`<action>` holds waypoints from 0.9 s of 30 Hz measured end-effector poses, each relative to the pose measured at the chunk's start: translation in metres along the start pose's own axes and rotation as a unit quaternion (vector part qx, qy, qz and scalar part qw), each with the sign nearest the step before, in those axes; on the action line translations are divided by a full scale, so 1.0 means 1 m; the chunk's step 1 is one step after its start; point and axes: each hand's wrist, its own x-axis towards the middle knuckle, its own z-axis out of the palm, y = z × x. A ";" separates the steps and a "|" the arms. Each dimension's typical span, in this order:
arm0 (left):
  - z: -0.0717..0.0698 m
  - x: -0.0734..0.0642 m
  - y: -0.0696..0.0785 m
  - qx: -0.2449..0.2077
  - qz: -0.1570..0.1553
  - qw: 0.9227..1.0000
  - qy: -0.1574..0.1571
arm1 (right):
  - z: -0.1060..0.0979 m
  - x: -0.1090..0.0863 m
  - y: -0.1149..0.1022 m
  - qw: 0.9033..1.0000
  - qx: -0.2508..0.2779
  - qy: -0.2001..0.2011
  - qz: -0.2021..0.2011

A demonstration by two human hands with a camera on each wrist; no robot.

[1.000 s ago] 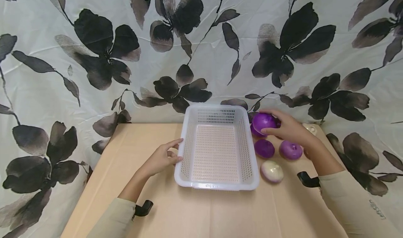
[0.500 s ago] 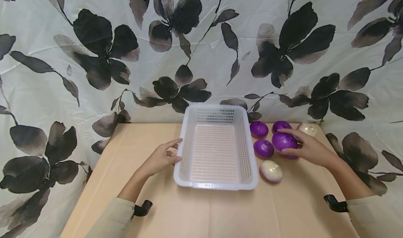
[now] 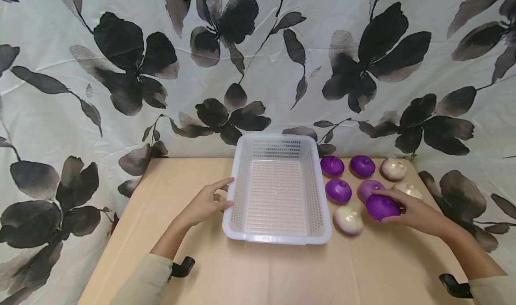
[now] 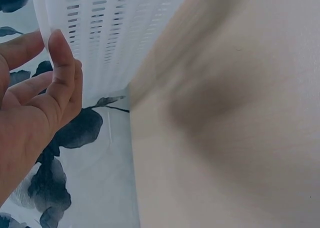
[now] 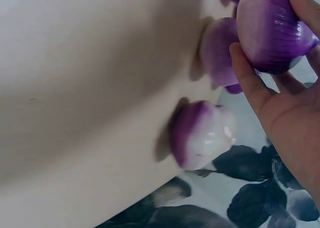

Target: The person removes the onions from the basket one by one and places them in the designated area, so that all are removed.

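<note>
A white perforated plastic basket [image 3: 278,238] sits on the table, with nothing inside it. My left hand [image 3: 206,202] pinches its left rim; in the left wrist view the thumb and fingers [image 4: 63,53] lie on either side of the rim. To the right of the basket, my right hand [image 3: 417,211] grips a purple onion [image 3: 380,208], which the right wrist view shows raised off the tabletop between thumb and fingers. Just behind it lies a paler purple onion [image 3: 368,188]. A white onion [image 3: 408,190] is partly hidden behind the right hand.
More purple onions [image 3: 338,191] stand in rows beside the basket's right wall. A white onion [image 3: 348,221] lies near its front right corner, another white onion [image 3: 393,169] at the table's back right corner. A flowered cloth [image 3: 258,72] hangs behind the table [image 3: 258,273].
My right hand has carried the purple onion from beside the basket's back right corner toward the front right, uncovering the onions behind. The left hand and the basket stay in place.
</note>
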 end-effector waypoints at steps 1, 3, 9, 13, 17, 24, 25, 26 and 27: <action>0.000 0.000 0.000 0.000 -0.001 1.000 0.000 | 0.002 -0.002 0.002 1.000 0.007 -0.002 0.002; 0.000 -0.001 0.000 0.001 -0.002 1.000 0.001 | 0.005 -0.006 0.006 1.000 0.013 -0.010 -0.005; -0.001 -0.003 -0.003 0.002 -0.005 1.000 0.003 | 0.013 -0.010 0.015 0.999 -0.015 0.003 -0.040; -0.002 -0.004 -0.004 0.001 -0.006 1.000 0.006 | 0.017 -0.010 0.021 0.997 -0.029 0.019 -0.069; -0.002 -0.003 -0.003 0.001 -0.006 1.000 0.006 | 0.020 -0.012 0.029 0.997 -0.016 0.022 -0.073; -0.001 -0.001 -0.003 0.004 -0.005 1.000 0.004 | 0.022 -0.017 0.039 0.998 -0.015 0.020 -0.052; -0.001 -0.001 -0.002 0.004 -0.005 1.000 0.004 | 0.022 -0.018 0.039 0.999 -0.013 0.018 -0.047; 0.000 0.000 -0.002 0.005 -0.004 1.000 0.003 | 0.022 -0.019 0.040 0.999 -0.012 0.016 -0.042; 0.000 0.000 -0.001 0.004 -0.004 1.000 0.002 | 0.022 -0.019 0.041 0.999 -0.010 0.014 -0.037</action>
